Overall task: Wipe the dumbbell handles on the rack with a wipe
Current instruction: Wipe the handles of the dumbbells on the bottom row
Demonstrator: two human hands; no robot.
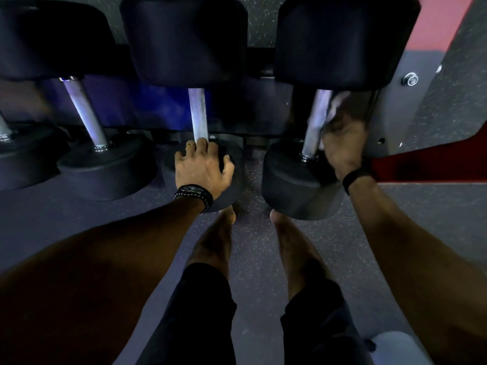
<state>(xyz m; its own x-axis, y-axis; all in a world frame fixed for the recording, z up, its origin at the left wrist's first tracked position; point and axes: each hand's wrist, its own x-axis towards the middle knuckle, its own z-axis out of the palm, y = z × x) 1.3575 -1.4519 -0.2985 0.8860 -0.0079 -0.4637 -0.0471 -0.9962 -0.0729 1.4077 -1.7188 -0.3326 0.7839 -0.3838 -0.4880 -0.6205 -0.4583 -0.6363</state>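
Three handles (199, 114) run lengthwise away from viewer

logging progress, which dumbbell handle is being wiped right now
The rightmost dumbbell handle, beside the red rack frame. The right hand presses a whitish wipe against it; the left hand only rests on the next dumbbell's head.
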